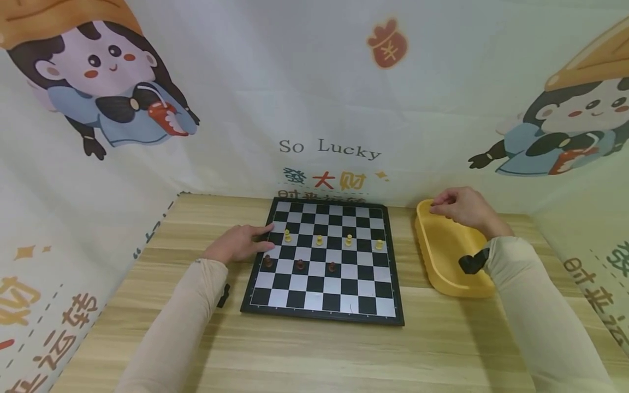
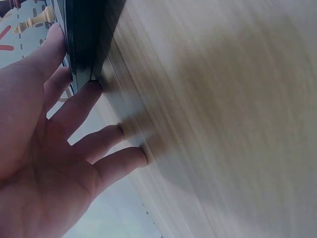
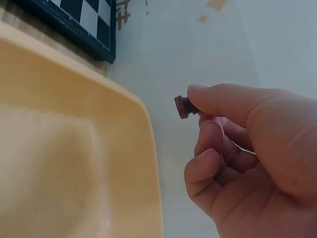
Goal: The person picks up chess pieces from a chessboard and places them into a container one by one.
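A black-and-white chessboard (image 1: 319, 284) lies on the table. Along its left edge rests my left hand (image 1: 237, 243), thumb and fingers spread and fairly straight; in the left wrist view fingertips touch the dark board side (image 2: 84, 39). Between the thumb and a finger of my right hand (image 1: 462, 206) is pinched a dark brown chess piece (image 3: 184, 106), over the far end of a yellow tray (image 1: 432, 267). Only the piece's base and lower part show. Several cream chess pieces (image 1: 319, 240) stand in a row across the board, and three brown pieces (image 1: 300, 265) stand nearer me.
The tray stands to the right of the board on the wooden table (image 1: 314, 355). A printed cloth (image 1: 236, 109) hangs behind and at both sides. Black wrist straps show on both sleeves.
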The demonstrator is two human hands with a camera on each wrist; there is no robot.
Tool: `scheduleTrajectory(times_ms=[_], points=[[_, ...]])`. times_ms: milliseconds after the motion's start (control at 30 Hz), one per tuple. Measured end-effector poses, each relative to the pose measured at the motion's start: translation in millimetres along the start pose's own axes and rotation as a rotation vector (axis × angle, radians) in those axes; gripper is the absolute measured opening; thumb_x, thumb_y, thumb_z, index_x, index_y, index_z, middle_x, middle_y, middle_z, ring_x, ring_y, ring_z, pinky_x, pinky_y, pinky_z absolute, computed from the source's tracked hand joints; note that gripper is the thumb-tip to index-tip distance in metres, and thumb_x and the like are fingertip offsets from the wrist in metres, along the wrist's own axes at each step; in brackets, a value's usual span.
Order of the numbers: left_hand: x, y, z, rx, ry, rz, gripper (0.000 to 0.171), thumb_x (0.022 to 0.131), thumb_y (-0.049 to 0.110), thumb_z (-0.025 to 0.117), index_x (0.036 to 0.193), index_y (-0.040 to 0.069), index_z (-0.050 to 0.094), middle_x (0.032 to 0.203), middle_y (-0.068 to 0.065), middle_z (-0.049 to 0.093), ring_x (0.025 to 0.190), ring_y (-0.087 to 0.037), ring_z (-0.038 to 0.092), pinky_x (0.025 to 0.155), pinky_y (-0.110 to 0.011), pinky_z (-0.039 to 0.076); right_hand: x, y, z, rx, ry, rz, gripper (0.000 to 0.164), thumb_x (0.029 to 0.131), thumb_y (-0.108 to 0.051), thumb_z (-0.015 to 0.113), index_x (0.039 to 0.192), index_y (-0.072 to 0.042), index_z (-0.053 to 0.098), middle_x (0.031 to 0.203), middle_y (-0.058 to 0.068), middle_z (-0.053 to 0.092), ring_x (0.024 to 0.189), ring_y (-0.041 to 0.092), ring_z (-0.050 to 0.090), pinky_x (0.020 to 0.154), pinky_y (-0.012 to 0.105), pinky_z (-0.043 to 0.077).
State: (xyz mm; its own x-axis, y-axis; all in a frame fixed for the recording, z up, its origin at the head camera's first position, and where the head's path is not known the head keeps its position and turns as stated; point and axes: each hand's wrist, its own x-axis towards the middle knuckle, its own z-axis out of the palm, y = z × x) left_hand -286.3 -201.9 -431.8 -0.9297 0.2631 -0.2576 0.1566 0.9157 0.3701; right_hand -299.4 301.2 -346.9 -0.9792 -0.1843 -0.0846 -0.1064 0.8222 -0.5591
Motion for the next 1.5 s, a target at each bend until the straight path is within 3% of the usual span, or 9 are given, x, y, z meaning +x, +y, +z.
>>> scheduleTrajectory(times_ms=[200, 400, 933, 1200, 1500], points=[[-0.9, -1.3, 2.3, 0.001, 0.005, 0.021, 0.066, 0.101, 0.053, 0.057, 0.158, 0.028, 0.037, 0.158, -0.024, 0.042, 0.146, -0.049, 0.040, 0.118, -0.061, 0.039, 4.2, 9.9, 1.9, 0.027, -0.031, 0.021, 0.029, 0.100, -0.026, 0.065, 0.112, 0.000, 0.065, 0.094, 0.009, 0.070, 0.080, 0.019, 0.058, 0.065, 0.026, 0.050], [-0.2, -0.2, 6.2, -0.007, -0.001, 0.017, 0.066, 0.101, 0.052, 0.057, 0.159, 0.028, 0.037, 0.158, -0.024, 0.042, 0.146, -0.048, 0.041, 0.117, -0.060, 0.040, 7.2, 24.5, 7.5, 0.048, -0.064, 0.051, 0.029, 0.099, -0.025, 0.066, 0.112, 0.001, 0.064, 0.086, 0.004, 0.066, 0.079, 0.020, 0.057, 0.064, 0.028, 0.050], [0.3, -0.4, 1.2, 0.007, 0.014, 0.034, 0.066, 0.100, 0.052, 0.058, 0.158, 0.028, 0.037, 0.157, -0.021, 0.045, 0.145, -0.046, 0.044, 0.120, -0.060, 0.037, 19.1, 49.3, 18.8, 0.103, -0.109, 0.094, 0.032, 0.097, -0.022, 0.069, 0.114, 0.005, 0.063, 0.083, -0.001, 0.068, 0.077, 0.017, 0.057, 0.064, 0.029, 0.050], [1.6, -1.3, 1.6, 0.020, 0.018, 0.024, 0.066, 0.100, 0.054, 0.058, 0.158, 0.028, 0.038, 0.156, -0.022, 0.045, 0.144, -0.046, 0.045, 0.118, -0.059, 0.040, 23.1, 53.6, 23.4, 0.093, -0.107, 0.120, 0.032, 0.097, -0.021, 0.069, 0.114, 0.005, 0.065, 0.082, -0.005, 0.069, 0.074, 0.013, 0.055, 0.063, 0.026, 0.048], [-1.3, -2.6, 2.1, 0.003, 0.016, 0.006, 0.066, 0.101, 0.054, 0.057, 0.158, 0.029, 0.037, 0.157, -0.021, 0.044, 0.144, -0.045, 0.045, 0.118, -0.059, 0.041, 28.3, 53.0, 28.0, 0.064, -0.129, 0.128, 0.030, 0.096, -0.021, 0.068, 0.113, 0.004, 0.066, 0.083, 0.000, 0.069, 0.076, 0.015, 0.055, 0.066, 0.027, 0.049]])
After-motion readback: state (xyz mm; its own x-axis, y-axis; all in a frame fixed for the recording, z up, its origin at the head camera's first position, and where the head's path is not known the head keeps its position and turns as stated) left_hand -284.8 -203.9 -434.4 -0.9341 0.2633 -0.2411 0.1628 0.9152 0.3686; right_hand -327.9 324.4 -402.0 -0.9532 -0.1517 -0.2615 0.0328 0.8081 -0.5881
